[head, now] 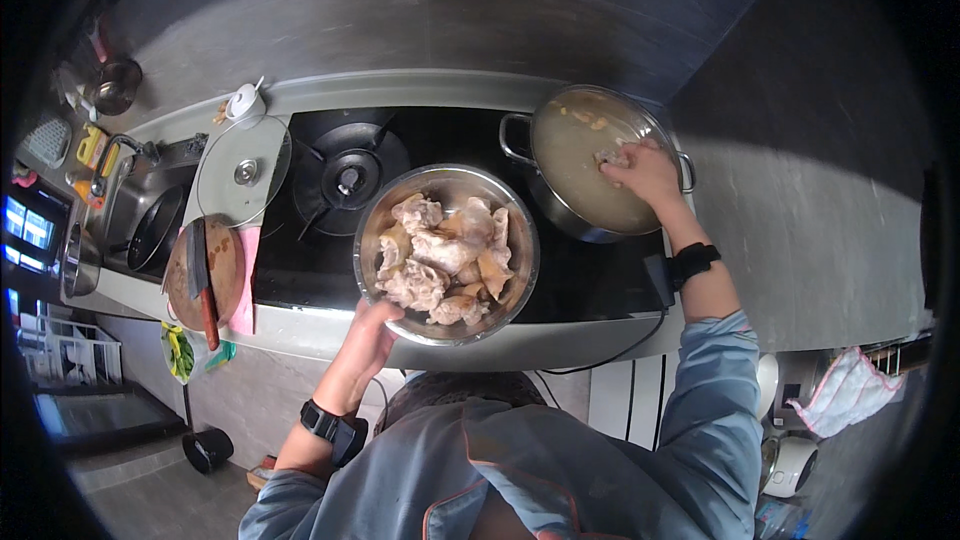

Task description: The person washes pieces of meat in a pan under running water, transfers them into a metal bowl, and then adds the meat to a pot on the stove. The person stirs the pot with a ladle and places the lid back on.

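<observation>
My left hand [375, 331] grips the near left rim of a stainless steel bowl [526, 270], thumb over the edge. Several chunks of pale meat with yellowish skin [442, 244] fill the bowl, which is held over the front of the black glass cooktop. At the right, my right hand [646, 171] is above a large two-handled steel pot [592, 229] and pinches a small piece of meat [611, 159] close to the liquid. Cloudy broth [577, 172] fills much of the pot, and a few yellowish pieces [585, 118] show near its far side.
A gas burner [349, 176] lies left of the bowl. Further left are a glass lid [246, 172], a cleaver [199, 262] on a round wooden cutting board [229, 255], and a sink [124, 210] holding a black pan [157, 229]. A white lidded jar [244, 102] stands behind the lid.
</observation>
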Demonstrator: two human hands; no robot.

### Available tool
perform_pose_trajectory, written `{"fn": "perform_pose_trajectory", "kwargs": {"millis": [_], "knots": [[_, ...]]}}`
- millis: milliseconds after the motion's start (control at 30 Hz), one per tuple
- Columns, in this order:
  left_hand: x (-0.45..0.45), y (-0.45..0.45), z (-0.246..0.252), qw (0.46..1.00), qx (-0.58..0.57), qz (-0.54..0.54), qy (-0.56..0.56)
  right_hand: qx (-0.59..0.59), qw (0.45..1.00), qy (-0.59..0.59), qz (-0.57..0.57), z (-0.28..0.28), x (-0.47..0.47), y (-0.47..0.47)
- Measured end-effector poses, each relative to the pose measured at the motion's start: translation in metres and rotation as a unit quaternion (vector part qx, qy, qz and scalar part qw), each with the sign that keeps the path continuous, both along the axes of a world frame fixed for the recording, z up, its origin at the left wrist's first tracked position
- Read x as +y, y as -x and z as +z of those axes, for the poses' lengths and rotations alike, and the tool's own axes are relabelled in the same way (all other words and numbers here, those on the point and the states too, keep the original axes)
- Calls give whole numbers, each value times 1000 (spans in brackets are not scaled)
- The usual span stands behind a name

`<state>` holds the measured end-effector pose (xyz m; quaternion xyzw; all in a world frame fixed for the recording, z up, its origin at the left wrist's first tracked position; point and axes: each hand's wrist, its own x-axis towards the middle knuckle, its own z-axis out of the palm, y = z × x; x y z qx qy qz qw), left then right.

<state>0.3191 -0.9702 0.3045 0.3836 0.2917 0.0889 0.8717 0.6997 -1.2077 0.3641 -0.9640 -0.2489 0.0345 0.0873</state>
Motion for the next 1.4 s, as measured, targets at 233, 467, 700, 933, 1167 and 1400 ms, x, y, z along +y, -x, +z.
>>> {"fn": "perform_pose_trajectory", "kwargs": {"millis": [233, 467, 700, 933, 1167, 1400], "knots": [[2, -5, 8, 1000, 11, -14, -3, 18, 936, -261, 238, 60, 32, 86], [2, -11, 14, 998, 11, -54, -23, -18, 928, -72, 366, 22, 99, 189], [1, -9, 19, 998, 23, -57, -32, -3, 949, -1, 314, 6, 115, 196], [2, -8, 11, 997, -8, -66, -32, -44, 940, -119, 316, 2, 98, 182], [1, -13, 1, 998, 22, -58, -19, 254, 875, -373, 178, 14, 72, 133], [-9, -14, 5, 999, 36, -25, -28, 139, 963, -229, -29, 19, 22, 33]]}}
